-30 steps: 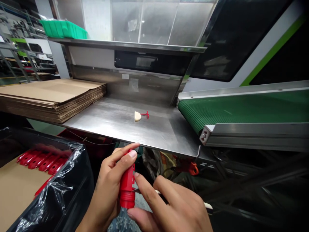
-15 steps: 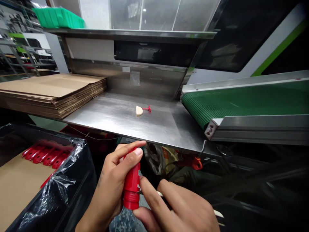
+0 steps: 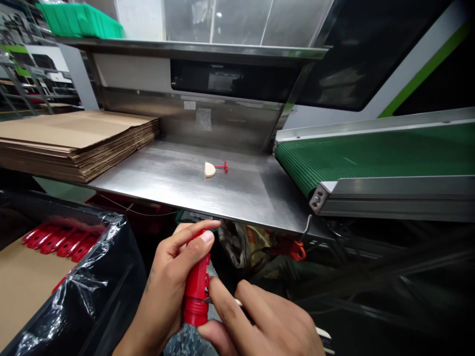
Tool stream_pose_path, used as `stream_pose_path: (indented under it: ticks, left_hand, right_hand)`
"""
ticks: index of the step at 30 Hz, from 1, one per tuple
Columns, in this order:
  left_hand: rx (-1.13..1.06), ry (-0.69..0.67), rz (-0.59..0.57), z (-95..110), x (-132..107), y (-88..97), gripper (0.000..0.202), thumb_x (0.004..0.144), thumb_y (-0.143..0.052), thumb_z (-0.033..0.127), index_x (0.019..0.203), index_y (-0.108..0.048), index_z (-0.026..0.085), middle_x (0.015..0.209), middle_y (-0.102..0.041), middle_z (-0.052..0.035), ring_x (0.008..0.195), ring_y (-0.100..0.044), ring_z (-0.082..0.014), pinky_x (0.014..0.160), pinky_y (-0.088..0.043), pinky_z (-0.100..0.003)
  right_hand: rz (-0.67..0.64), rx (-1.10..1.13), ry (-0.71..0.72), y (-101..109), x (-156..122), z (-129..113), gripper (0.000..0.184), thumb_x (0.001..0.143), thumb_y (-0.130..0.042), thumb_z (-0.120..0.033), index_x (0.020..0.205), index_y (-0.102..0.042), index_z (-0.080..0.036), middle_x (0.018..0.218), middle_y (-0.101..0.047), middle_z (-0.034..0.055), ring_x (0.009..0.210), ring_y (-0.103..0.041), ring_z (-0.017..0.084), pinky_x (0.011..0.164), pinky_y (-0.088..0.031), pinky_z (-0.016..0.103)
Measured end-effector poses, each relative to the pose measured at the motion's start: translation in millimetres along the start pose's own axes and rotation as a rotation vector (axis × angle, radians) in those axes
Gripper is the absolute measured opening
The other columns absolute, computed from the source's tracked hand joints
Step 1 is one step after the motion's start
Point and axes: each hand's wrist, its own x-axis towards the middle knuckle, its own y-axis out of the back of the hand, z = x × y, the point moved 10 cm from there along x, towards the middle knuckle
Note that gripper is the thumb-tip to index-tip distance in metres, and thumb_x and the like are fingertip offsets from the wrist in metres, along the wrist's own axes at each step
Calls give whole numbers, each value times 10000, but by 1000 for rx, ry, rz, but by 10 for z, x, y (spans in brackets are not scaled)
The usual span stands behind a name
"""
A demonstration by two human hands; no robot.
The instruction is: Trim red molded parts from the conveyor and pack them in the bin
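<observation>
My left hand point(image 3: 166, 287) is clenched around a red plastic part point(image 3: 196, 287). It holds the part upright, below the front edge of the steel tabletop point(image 3: 166, 183), with the thumb lying across the top. My right hand point(image 3: 267, 326) is curled over a pale-handled tool point(image 3: 321, 334). Its index finger presses against the side of the part, and the tool's thin tip meets the part just beside that finger.

At my left stands a box lined with a black plastic bag point(image 3: 92, 296). A cardboard sheet point(image 3: 25, 282) lies flat inside it. On the far end of the sheet is a row of red parts point(image 3: 55, 242), laid side by side and touching.

On the shelf at the upper left sits a green bin point(image 3: 79, 20); I cannot tell what is in it from this angle.

On the tabletop, a stack of flattened cardboard point(image 3: 77, 141) takes up the left end. Near the middle a small cream piece point(image 3: 210, 169) lies touching a thin red sprue point(image 3: 222, 167). To the right, a green conveyor belt point(image 3: 371, 158) slopes toward the tabletop's edge.
</observation>
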Motion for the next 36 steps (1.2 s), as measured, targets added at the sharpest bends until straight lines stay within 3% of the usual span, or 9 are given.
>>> stream_pose_path:
  ticks: [6, 10, 12, 16, 20, 26, 31, 36]
  left_hand:
    - [34, 4, -17, -5, 4, -24, 296, 828, -683, 416, 1081, -755, 280, 967, -578, -10, 737, -409, -105, 645, -347, -207]
    - [8, 0, -64, 4, 32, -55, 301, 805, -703, 418, 1068, -761, 282, 981, -539, -2, 711, -394, -99, 611, -342, -213]
    - [-37, 18, -69, -14, 51, -48, 325, 796, -715, 413, 1090, -753, 278, 959, -527, -5, 713, -407, -98, 592, -338, -207]
    - [-99, 104, -30, -112, 67, -3, 390, 795, -716, 430, 1143, -728, 254, 982, -575, -44, 805, -464, -135, 605, -372, -203]
    - [-119, 132, -23, -145, 45, -15, 405, 795, -720, 431, 1153, -720, 242, 970, -598, -37, 759, -444, -116, 580, -367, -193]
    - [-97, 160, -16, -163, 8, -32, 401, 808, -707, 451, 1160, -714, 259, 749, -549, 10, 687, -404, -104, 556, -340, -181]
    - [-29, 131, -17, -113, 0, -23, 363, 819, -702, 433, 1147, -724, 280, 900, -580, 3, 768, -445, -102, 655, -379, -171]
    - [32, 135, -33, -124, -10, -50, 372, 821, -694, 443, 1162, -717, 296, 838, -536, 17, 626, -350, -75, 502, -286, -175]
  right_hand:
    - [-10, 27, -16, -42, -40, 27, 443, 960, -437, -540, 1116, -655, -188, 590, -491, -36, 440, -494, 116, 424, -302, 284]
    - [-126, 302, -77, -174, -83, 92, 404, 971, -445, -506, 1151, -627, -193, 612, -507, -42, 461, -514, 99, 407, -347, 244]
    - [-118, 406, -125, -179, -91, 145, 379, 978, -458, -460, 1188, -603, -178, 641, -537, -32, 489, -536, 96, 419, -380, 221]
    - [-9, 227, -71, -45, -52, 143, 511, 907, -595, -455, 1284, -550, -113, 691, -588, 7, 524, -588, 124, 456, -455, 232]
    - [19, 152, -34, 14, 6, 128, 485, 918, -551, -506, 1182, -634, -107, 635, -571, 10, 487, -570, 126, 409, -425, 234]
    - [-5, 119, -41, 12, 8, 136, 501, 907, -550, -539, 1183, -643, -131, 639, -566, 7, 494, -561, 126, 419, -412, 238]
    - [44, 15, -60, 74, -13, 102, 534, 903, -514, -591, 1176, -661, -155, 634, -566, 11, 463, -536, 130, 405, -378, 266]
    - [50, 12, -81, 59, -49, 68, 504, 929, -473, -578, 1139, -678, -168, 636, -572, 5, 444, -513, 120, 418, -359, 282]
